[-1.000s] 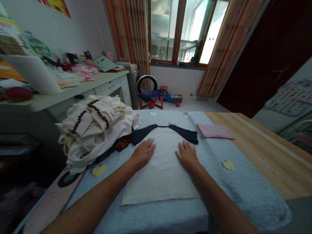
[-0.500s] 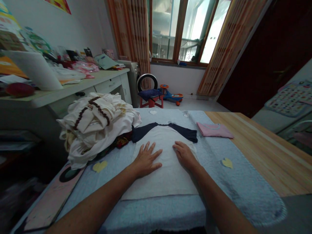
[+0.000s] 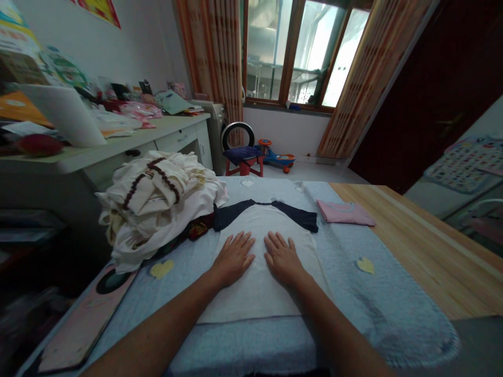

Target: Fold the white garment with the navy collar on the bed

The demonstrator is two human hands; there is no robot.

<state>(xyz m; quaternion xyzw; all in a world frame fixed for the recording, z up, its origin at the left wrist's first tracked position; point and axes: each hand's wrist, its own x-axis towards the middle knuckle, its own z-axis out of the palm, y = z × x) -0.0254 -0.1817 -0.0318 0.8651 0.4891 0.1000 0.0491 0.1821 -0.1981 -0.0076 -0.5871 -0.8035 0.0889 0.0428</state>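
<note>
A white shirt with dark navy sleeves lies spread out on a light blue cloth, its collar towards the window. My left hand rests palm down on the left half of the shirt's body, fingers spread. On the right half lies my right hand, also flat with its fingers apart. The two hands do not touch each other, and neither one grips the fabric. A pink folded garment is at the right, beyond the shirt's sleeve.
At the left is a heaped pile of cream and white clothes. A long pink board lies along the near left edge. Bare wooden tabletop shows at the right. Behind stand a cluttered desk and a red stool.
My right hand has moved left across the shirt, and its fingers now lie spread. My left hand has shifted slightly, its fingers less widely splayed.
</note>
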